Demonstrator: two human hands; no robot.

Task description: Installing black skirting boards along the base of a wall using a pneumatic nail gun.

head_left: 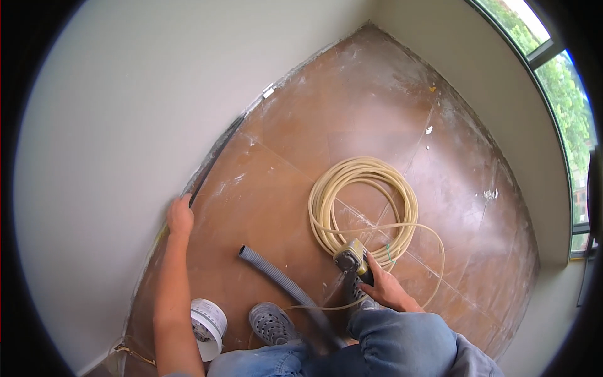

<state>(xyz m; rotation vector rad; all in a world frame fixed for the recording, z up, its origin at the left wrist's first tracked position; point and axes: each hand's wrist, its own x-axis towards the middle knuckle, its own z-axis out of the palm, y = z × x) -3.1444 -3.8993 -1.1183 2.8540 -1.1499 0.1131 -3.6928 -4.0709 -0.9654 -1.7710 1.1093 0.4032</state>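
My left hand [180,215] is down at the foot of the left wall, its fingers closed on the near end of a long dark strip [217,160]. The strip runs along the joint between wall and floor; my fingertips are partly hidden. My right hand [386,290] grips the black handle of a yellow-and-black handheld power tool [350,256], held above my right shoe. Its exact kind is unclear. Just beyond the tool lies a coil of beige hose [320,217], with a loose loop passing right of my right hand.
Left of my shoe [273,323] stands a white bucket [217,314] with things inside. A grey corrugated tube [276,273] lies between my feet and the coil. White scraps [429,130] dot the brown tiled floor [295,169]. A window [565,100] is at the right.
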